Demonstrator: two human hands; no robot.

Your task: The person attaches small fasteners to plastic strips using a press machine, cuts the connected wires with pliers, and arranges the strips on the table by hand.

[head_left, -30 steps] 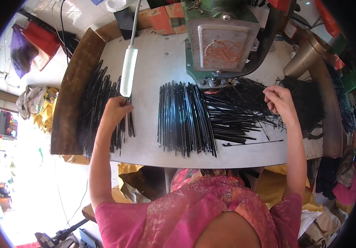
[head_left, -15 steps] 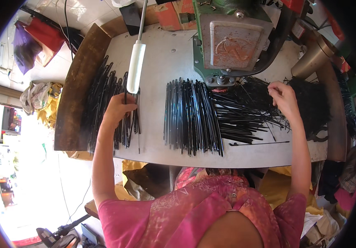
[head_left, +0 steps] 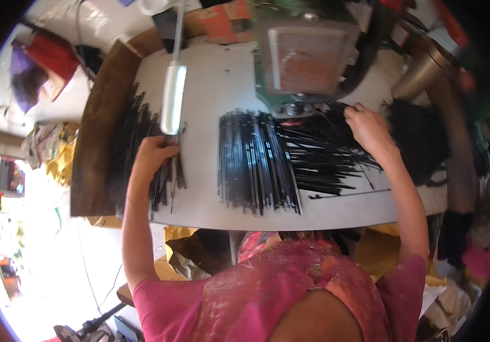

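Note:
My left hand (head_left: 152,158) is closed at the left pile of long thin black strips (head_left: 134,145), thumb and fingers pinched at the strips near its right side; blur obscures how many it grips. My right hand (head_left: 367,128) is closed, its fingertips pinching a thin black strip (head_left: 331,108) just right of the green machine's lower head (head_left: 296,108). Between my hands lies a neat row of black strips (head_left: 250,165), side by side. Looser strips (head_left: 322,162) fan out to the right of that row, beneath my right hand.
A white tube lamp (head_left: 172,102) hangs over the left pile. The machine's body (head_left: 307,54) rises at the back. A dark tangled heap (head_left: 418,137) and a metal cylinder (head_left: 421,71) occupy the right. Raised brown boards (head_left: 94,137) edge the pale table (head_left: 199,194).
My right hand has moved left, closer to the machine head. My left hand remains at the left pile. The whole view has shifted slightly and blurred.

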